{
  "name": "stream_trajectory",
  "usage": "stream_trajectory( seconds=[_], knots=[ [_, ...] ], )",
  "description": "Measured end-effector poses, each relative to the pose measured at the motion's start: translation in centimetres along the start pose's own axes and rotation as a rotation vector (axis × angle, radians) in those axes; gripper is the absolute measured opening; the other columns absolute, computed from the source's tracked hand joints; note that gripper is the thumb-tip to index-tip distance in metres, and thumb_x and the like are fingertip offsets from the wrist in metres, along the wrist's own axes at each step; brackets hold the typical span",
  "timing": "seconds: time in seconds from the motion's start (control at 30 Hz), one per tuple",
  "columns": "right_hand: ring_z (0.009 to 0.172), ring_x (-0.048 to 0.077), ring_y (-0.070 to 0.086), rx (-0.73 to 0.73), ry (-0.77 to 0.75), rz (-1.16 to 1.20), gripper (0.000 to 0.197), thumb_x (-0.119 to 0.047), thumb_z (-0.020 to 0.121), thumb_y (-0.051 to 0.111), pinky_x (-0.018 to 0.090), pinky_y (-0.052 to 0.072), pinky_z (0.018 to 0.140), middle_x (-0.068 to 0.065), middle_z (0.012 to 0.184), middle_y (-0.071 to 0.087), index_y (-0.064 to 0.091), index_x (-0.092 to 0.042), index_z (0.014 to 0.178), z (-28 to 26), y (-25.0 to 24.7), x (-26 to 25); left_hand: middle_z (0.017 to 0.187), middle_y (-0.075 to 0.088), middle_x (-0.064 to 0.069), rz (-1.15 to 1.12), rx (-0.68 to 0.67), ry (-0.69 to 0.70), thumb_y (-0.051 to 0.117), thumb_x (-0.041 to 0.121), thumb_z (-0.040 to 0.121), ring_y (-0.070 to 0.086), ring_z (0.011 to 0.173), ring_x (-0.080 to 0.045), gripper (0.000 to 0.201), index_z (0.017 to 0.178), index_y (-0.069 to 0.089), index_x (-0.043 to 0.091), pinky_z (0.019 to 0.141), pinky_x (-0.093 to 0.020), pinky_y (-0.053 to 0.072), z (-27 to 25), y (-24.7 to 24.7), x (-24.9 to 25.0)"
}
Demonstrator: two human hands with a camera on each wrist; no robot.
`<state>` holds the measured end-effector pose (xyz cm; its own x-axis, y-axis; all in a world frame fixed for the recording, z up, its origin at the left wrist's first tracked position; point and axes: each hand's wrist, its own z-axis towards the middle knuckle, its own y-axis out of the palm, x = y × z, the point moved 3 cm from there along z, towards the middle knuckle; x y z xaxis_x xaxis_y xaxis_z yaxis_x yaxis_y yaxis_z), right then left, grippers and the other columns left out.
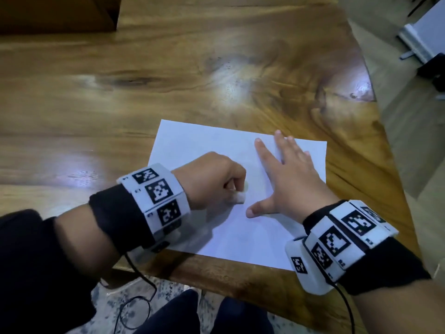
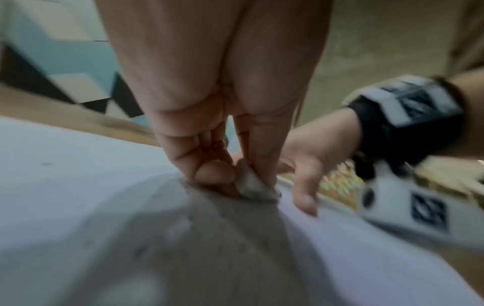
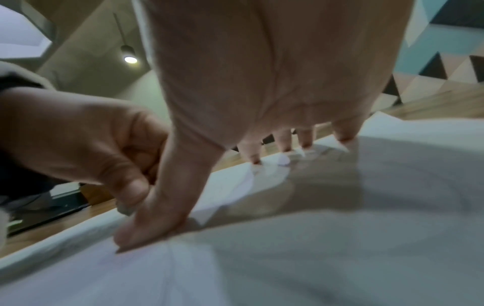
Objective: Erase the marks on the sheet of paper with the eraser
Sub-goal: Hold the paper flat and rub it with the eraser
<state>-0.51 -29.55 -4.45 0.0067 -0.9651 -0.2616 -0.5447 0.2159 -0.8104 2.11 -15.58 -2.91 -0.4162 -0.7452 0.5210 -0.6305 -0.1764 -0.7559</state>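
Left hand (image 1: 214, 179) pinching eraser (image 2: 251, 182) onto paper (image 1: 192, 143); right hand (image 1: 286, 179) spread flat beside it. Wood table (image 1: 120, 80) beneath; marks apparently faint, blurred. Patterned wall (image 3: 442, 58) beyond.

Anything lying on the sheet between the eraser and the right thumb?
Nothing: in the head view only bare paper separates the eraser in the left hand from the right hand's thumb.

A home room: polished wooden table (image 1: 168, 68), geometric-patterned wall (image 2: 65, 68), pendant lamp (image 3: 129, 54).
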Motion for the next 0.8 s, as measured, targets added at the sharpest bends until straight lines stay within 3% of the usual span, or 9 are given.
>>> stream_trajectory(
  seconds=[0.1, 0.17, 0.27, 0.33, 0.4, 0.5, 0.67, 0.73, 0.8],
  knots=[
    [0.142, 0.017, -0.024, -0.009, 0.028, 0.023, 0.145, -0.057, 0.053, 0.082, 0.038, -0.008, 0.116, 0.000, 0.154, -0.029, -0.019, -0.016, 0.148, 0.0, 0.0, 0.2, 0.066, 0.063, 0.006, -0.059, 0.096, -0.100, 0.070, 0.027, 0.072, 0.052, 0.059, -0.008, 0.016, 0.085, 0.066, 0.019, 0.052, -0.007, 0.033, 0.9, -1.6, -0.9],
    [0.143, 0.016, -0.023, -0.034, 0.023, 0.015, 0.144, -0.054, 0.055, 0.083, 0.037, -0.007, 0.116, 0.000, 0.154, -0.029, -0.019, -0.013, 0.147, 0.2, -0.1, 0.5, 0.063, 0.057, 0.008, -0.048, 0.227, -0.138, 0.070, 0.026, 0.073, 0.050, 0.060, -0.010, 0.018, 0.087, 0.066, 0.016, 0.057, -0.014, 0.037, 2.3, -3.0, -1.0],
    [0.143, 0.017, -0.023, -0.064, 0.009, 0.001, 0.141, -0.050, 0.058, 0.083, 0.036, -0.006, 0.116, 0.000, 0.154, -0.030, -0.019, -0.012, 0.147, 0.2, -0.4, 0.7, 0.074, 0.055, 0.002, 0.030, 0.320, -0.138, 0.065, 0.023, 0.077, 0.046, 0.076, -0.016, 0.014, 0.088, 0.065, 0.014, 0.073, -0.023, 0.040, 4.4, -3.7, 0.2],
    [0.143, 0.018, -0.022, -0.061, 0.003, -0.002, 0.141, -0.050, 0.058, 0.083, 0.037, -0.005, 0.116, 0.000, 0.154, -0.030, -0.018, -0.012, 0.148, 0.1, -0.4, 0.7, 0.076, 0.052, 0.001, 0.054, 0.298, -0.112, 0.062, 0.016, 0.078, 0.044, 0.076, -0.016, 0.010, 0.086, 0.066, 0.012, 0.066, -0.022, 0.032, 4.5, -3.0, 0.9],
    [0.143, 0.018, -0.022, -0.059, 0.003, 0.002, 0.140, -0.049, 0.058, 0.084, 0.037, -0.005, 0.116, 0.001, 0.154, -0.029, -0.017, -0.012, 0.148, 0.1, -0.4, 0.6, 0.073, 0.054, 0.001, 0.071, 0.171, -0.017, 0.063, 0.013, 0.075, 0.047, 0.073, -0.017, 0.007, 0.082, 0.067, 0.012, 0.059, -0.020, 0.026, 3.1, -1.6, 1.1],
    [0.143, 0.020, -0.021, -0.064, 0.009, -0.013, 0.140, -0.049, 0.058, 0.084, 0.038, -0.004, 0.116, 0.002, 0.154, -0.029, -0.018, -0.012, 0.148, 0.1, -0.4, 0.5, 0.075, 0.063, 0.002, 0.111, -0.069, 0.045, 0.069, 0.021, 0.073, 0.054, 0.073, -0.015, 0.010, 0.082, 0.069, 0.017, 0.066, -0.022, 0.039, 1.6, -0.6, 0.8],
    [0.143, 0.020, -0.022, -0.065, 0.014, -0.025, 0.139, -0.050, 0.060, 0.082, 0.039, -0.003, 0.117, 0.002, 0.154, -0.029, -0.019, -0.012, 0.147, 0.0, -0.5, 0.5, 0.071, 0.053, 0.003, 0.075, 0.232, -0.041, 0.062, 0.015, 0.078, 0.048, 0.074, -0.017, 0.011, 0.087, 0.066, 0.011, 0.056, -0.018, 0.027, 5.0, -3.6, 1.6],
    [0.143, 0.020, -0.021, -0.062, 0.013, -0.026, 0.139, -0.051, 0.059, 0.082, 0.039, -0.003, 0.117, 0.002, 0.155, -0.028, -0.018, -0.012, 0.148, 0.1, -0.5, 0.5, 0.067, 0.050, 0.004, 0.090, 0.197, 0.047, 0.060, 0.012, 0.078, 0.043, 0.069, -0.016, 0.004, 0.074, 0.062, 0.012, 0.053, -0.020, 0.028, 4.2, -2.6, 1.8],
    [0.144, 0.020, -0.021, -0.060, 0.010, -0.026, 0.140, -0.050, 0.058, 0.083, 0.040, -0.003, 0.117, 0.003, 0.155, -0.028, -0.018, -0.011, 0.148, 0.2, -0.4, 0.5, 0.066, 0.052, 0.001, 0.147, 0.025, 0.171, 0.060, 0.013, 0.077, 0.042, 0.066, -0.017, 0.012, 0.066, 0.057, 0.017, 0.054, -0.018, 0.028, 2.0, -0.5, 1.8]
  ],
)
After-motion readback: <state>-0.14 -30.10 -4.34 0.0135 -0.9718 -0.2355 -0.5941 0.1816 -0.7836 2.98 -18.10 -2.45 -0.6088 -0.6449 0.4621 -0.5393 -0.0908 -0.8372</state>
